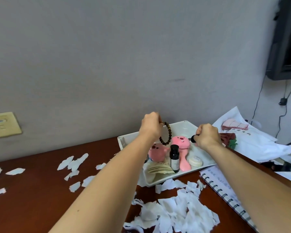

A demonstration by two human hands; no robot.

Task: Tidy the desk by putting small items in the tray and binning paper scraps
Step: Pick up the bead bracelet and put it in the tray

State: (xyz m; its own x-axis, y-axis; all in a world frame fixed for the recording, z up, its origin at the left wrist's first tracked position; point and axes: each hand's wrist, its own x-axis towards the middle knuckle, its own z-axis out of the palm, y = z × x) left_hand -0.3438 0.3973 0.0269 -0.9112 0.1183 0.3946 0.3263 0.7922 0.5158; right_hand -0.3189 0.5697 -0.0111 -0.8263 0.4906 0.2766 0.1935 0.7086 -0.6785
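Tray (186, 125), white and shallow, stands at the far side of the table (40, 199), right of the middle and near the wall. Its far right part is bare. The rest carries a round pink toy (158, 151), a pink brush (181, 142) with a face, an upright dark bottle (174, 157), a round white piece (195, 161) and a folded striped cloth (160, 169).

The left grip (150, 126) is above the far part of the tray. Its fingers are curled round a string of brown beads (168, 135), which hangs in a loop over the pink toys. The right grip (207, 136) is over the right side of the tray and is closed round a small black thing (193, 139). Only one end of it shows, so I cannot tell what it is.

Paper scraps (175, 212) lie in a thick heap against the near rim of the tray, and more are scattered over the left side. Between these groups there is open brown table at the front left. A spiral notebook (225, 190) lies just beside the near right corner of the tray and is cut off by the picture edge. A white bag (252, 140) crowds the right side.

The left forearm hides the left part of the tray. A dark red and green thing (228, 138) behind the right grip is hard to make out.
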